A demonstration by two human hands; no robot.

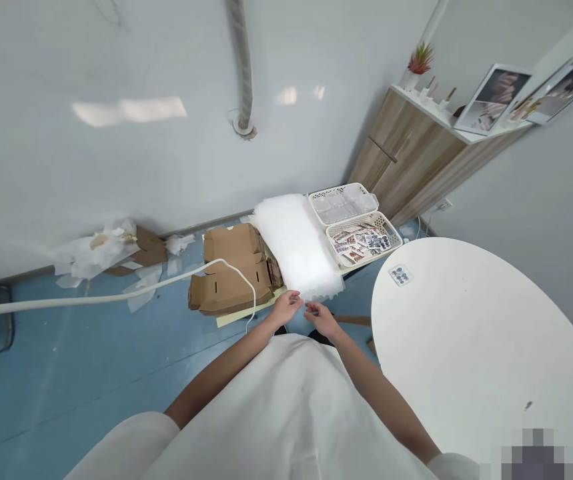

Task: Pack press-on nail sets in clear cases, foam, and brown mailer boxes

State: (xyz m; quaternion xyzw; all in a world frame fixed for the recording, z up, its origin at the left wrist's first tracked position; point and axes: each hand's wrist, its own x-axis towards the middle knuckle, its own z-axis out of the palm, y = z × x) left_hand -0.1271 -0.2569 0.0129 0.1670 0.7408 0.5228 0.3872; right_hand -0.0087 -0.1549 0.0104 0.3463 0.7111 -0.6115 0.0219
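Note:
My left hand [287, 307] is at the near edge of a stack of white, translucent packing sheets [296, 240]. Its fingers are loosely bent and apart, and nothing shows in them. A short gap to the right, my right hand [322, 320] reaches inward with its fingers slightly spread, also holding nothing visible. Whether the fingertips touch the sheets, I cannot tell. Left of the sheets lie flattened brown cardboard boxes [233, 267]. On the right, one white basket [396, 243] contains many small printed packets, and another basket [373, 202] behind it holds clear plastic pieces.
A round white table [466, 320] stands at right with a small card [401, 275] on it. A white cable [156, 285] crosses the left side over the boxes. Crumpled wrapping [99, 250] lies by the wall. A wooden cabinet [411, 147] stands behind the baskets.

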